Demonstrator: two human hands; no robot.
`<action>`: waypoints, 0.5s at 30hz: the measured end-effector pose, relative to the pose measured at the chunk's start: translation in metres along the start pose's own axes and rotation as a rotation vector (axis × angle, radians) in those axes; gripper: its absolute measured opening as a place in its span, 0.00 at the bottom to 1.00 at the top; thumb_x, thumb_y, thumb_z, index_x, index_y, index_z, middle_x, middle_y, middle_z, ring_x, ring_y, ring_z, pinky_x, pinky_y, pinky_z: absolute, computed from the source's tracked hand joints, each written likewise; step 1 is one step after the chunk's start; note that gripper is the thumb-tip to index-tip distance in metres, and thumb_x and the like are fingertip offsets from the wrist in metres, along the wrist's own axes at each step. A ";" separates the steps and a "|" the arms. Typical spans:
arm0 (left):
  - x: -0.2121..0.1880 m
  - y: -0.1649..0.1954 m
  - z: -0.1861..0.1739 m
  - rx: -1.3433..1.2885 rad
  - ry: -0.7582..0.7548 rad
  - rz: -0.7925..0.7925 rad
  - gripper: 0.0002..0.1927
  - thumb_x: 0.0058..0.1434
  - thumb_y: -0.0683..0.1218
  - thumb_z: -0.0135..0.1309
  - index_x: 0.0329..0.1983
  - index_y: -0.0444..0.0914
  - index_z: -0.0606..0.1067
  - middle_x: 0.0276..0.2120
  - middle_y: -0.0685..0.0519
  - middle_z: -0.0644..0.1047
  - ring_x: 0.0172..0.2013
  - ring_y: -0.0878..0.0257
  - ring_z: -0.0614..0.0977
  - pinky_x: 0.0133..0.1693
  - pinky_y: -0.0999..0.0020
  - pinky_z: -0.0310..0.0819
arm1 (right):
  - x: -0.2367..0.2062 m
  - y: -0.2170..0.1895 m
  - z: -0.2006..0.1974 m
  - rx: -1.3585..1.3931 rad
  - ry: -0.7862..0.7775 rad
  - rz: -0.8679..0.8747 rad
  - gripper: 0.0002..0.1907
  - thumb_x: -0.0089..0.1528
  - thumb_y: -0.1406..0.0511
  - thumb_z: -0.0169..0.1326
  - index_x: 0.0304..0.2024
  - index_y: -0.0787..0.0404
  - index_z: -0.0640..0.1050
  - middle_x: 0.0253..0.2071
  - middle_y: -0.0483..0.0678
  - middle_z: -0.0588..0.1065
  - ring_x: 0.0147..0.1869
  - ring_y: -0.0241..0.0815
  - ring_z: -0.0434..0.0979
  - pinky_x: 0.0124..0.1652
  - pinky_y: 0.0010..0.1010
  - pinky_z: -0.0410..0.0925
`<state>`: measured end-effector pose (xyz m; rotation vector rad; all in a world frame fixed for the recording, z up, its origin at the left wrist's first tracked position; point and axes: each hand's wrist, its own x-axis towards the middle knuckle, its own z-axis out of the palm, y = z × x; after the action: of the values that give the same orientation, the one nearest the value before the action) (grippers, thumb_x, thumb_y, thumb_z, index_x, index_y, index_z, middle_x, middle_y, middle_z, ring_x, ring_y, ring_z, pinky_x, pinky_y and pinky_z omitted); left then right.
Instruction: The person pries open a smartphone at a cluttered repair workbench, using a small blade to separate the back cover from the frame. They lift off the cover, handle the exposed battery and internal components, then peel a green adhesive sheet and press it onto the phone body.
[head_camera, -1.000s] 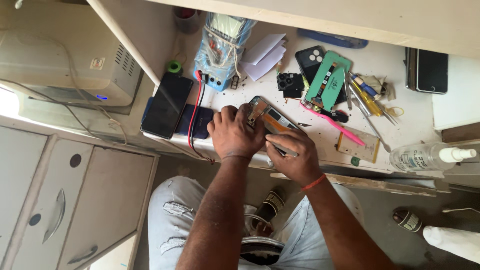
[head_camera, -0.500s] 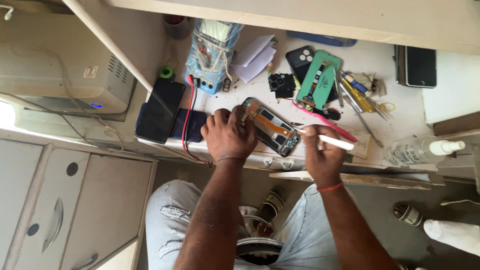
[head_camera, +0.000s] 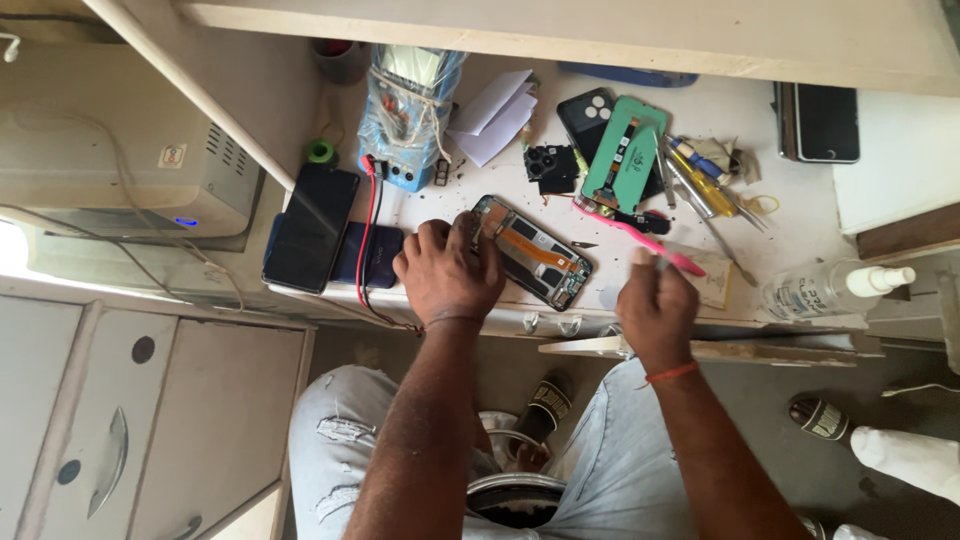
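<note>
An opened smartphone (head_camera: 532, 250), its back cover removed and its internal boards exposed, is seen lying slantwise at the centre of the frame on the white workbench (head_camera: 780, 215). It is held down at its left end by the left hand (head_camera: 447, 272), whose fingers are curled over the phone's edge in a firm grip. The right hand (head_camera: 655, 305) is found to the right of the phone, apart from it, near the front edge of the bench; it is loosely closed, and something thin and pale appears to be pinched at its fingertips, though what it is cannot be told. A pink toothbrush (head_camera: 640, 238) is laid just above that hand. Toward the upper middle, a green phone panel (head_camera: 625, 152) is seen resting beside a black camera module (head_camera: 548, 162), with screwdrivers (head_camera: 700, 180) scattered to its right. A blue power supply unit (head_camera: 410, 110) wrapped in plastic is placed at the upper centre-left, with red and black leads running down from it. A dark phone (head_camera: 312, 228) is laid at the bench's left end, and a clear spray bottle (head_camera: 825, 292) at its right.
</note>
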<state>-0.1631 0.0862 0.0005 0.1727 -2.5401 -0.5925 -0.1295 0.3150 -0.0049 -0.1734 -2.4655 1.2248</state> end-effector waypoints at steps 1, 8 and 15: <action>0.000 0.000 0.000 0.000 -0.004 -0.001 0.14 0.60 0.55 0.58 0.47 0.48 0.81 0.41 0.52 0.74 0.44 0.51 0.75 0.48 0.50 0.63 | 0.004 -0.001 0.001 -0.107 0.004 -0.016 0.25 0.72 0.56 0.53 0.24 0.64 0.71 0.19 0.51 0.69 0.21 0.46 0.69 0.28 0.38 0.64; 0.000 0.000 -0.002 0.000 -0.035 -0.004 0.16 0.57 0.53 0.57 0.48 0.49 0.81 0.41 0.52 0.74 0.44 0.51 0.74 0.48 0.51 0.63 | 0.021 -0.020 -0.002 -0.406 -0.282 -0.013 0.25 0.60 0.49 0.62 0.23 0.61 0.73 0.19 0.53 0.74 0.25 0.56 0.77 0.27 0.46 0.67; -0.001 0.001 0.002 0.000 -0.035 -0.007 0.17 0.58 0.54 0.57 0.49 0.48 0.81 0.41 0.52 0.74 0.44 0.51 0.74 0.48 0.51 0.63 | 0.031 -0.024 -0.006 -0.416 -0.265 -0.016 0.18 0.60 0.51 0.63 0.29 0.58 0.79 0.23 0.51 0.77 0.27 0.52 0.80 0.30 0.42 0.70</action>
<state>-0.1635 0.0877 -0.0010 0.1721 -2.5738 -0.6033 -0.1537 0.3136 0.0260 -0.1058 -2.9239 0.7531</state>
